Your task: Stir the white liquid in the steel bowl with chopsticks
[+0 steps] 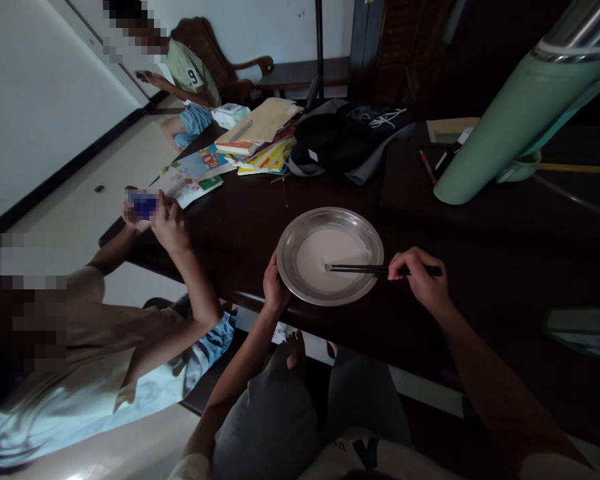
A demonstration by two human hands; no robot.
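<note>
A round metal plate [367,233] with pale liquid in it sits near the front edge of a dark table [240,227]. My left hand [275,285] grips the plate's left rim, fingers closed on it. My right hand [420,277] is closed on a pair of dark chopsticks [363,269], whose tips rest in the liquid near the plate's middle.
A person at the left holds a phone [143,203] in both hands by the table's edge. Another person sits on the floor at the back. Books [260,143], a dark bag [335,140], pens [427,165] and a large green flask [510,120] lie on the table.
</note>
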